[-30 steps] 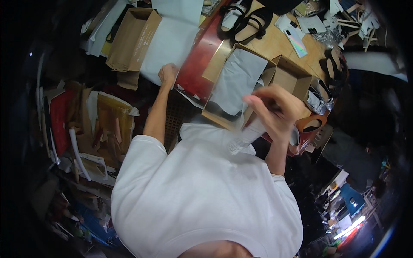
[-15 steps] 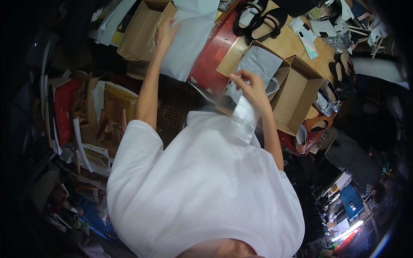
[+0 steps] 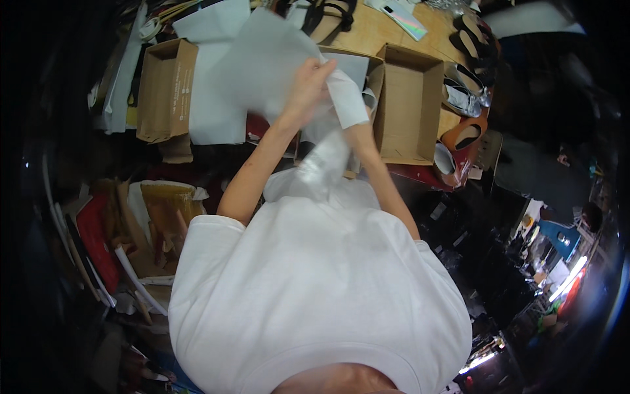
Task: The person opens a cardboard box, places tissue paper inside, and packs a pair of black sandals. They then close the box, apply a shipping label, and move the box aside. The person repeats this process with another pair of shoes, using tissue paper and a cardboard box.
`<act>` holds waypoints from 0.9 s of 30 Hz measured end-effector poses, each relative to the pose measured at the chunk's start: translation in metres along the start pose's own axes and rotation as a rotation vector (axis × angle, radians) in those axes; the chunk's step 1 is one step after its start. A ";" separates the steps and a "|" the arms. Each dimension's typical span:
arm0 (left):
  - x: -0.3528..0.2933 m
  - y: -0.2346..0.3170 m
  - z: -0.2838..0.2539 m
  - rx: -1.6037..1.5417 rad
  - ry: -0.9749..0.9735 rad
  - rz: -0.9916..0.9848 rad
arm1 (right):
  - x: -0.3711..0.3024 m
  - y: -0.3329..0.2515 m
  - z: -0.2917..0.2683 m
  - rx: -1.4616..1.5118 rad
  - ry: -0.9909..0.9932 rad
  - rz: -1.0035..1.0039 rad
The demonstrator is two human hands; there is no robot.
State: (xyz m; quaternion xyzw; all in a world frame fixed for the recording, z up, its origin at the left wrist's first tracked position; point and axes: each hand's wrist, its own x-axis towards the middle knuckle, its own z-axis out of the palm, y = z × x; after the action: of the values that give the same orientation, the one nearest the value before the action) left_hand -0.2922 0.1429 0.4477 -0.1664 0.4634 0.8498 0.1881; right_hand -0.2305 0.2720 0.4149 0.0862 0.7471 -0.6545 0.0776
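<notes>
My left hand [image 3: 307, 90] is closed on a sheet of white paper [image 3: 272, 56], which spreads out to its left, blurred by motion. A folded white flap [image 3: 349, 102] hangs beside its fingertips. Behind that flap is my right hand [image 3: 358, 134]; its fingers are hidden, so its grip does not show. A shiny clear plastic bag [image 3: 323, 165] dangles just below my hands, close to my shirt. Past my right hand lies an open brown shoebox [image 3: 407, 105], seemingly bare inside. A second box, partly covered by the paper, adjoins it.
On the left stands another brown box [image 3: 157, 92] beside more white paper [image 3: 213, 98]. Black sandals [image 3: 328, 20] and a phone [image 3: 403, 21] rest on the wooden table [image 3: 374, 29]. Silver flats [image 3: 462, 88] and an orange shoe [image 3: 464, 133] sit at the right edge.
My left hand has come from the left box toward my right hand, bringing a paper sheet with it. The plastic bag has shifted left. My view has turned, so the table appears shifted.
</notes>
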 end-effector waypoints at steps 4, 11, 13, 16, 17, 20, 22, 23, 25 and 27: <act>0.001 -0.024 0.042 0.298 -0.128 0.052 | 0.004 0.015 -0.110 -0.082 0.117 0.456; 0.009 -0.096 0.074 1.452 -0.170 0.891 | 0.012 0.042 -0.304 0.319 0.019 0.402; 0.017 -0.120 0.084 1.592 -0.141 0.911 | 0.022 0.057 -0.340 0.377 0.036 0.441; 0.032 -0.147 0.094 1.663 -0.073 0.824 | 0.047 0.084 -0.379 0.349 0.019 0.431; 0.036 -0.155 0.096 1.660 -0.042 0.850 | 0.055 0.091 -0.393 0.317 -0.013 0.514; 0.039 -0.174 0.100 1.717 0.025 0.789 | 0.082 0.128 -0.415 0.200 -0.042 0.485; 0.038 -0.181 0.103 1.794 0.029 0.649 | 0.094 0.150 -0.428 -0.018 -0.161 0.454; 0.039 -0.183 0.104 1.772 0.048 0.719 | 0.101 0.164 -0.424 -0.115 -0.203 0.434; 0.039 -0.182 0.108 1.825 0.064 0.726 | 0.104 0.179 -0.431 -0.212 -0.267 0.413; 0.040 -0.174 0.113 1.809 0.093 0.750 | 0.099 0.187 -0.432 -0.186 -0.303 0.395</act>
State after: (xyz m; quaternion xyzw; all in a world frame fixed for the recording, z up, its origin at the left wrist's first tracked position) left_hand -0.2569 0.3325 0.3613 0.1650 0.9697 0.1711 -0.0559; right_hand -0.2851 0.7269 0.2690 0.1238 0.7526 -0.5606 0.3223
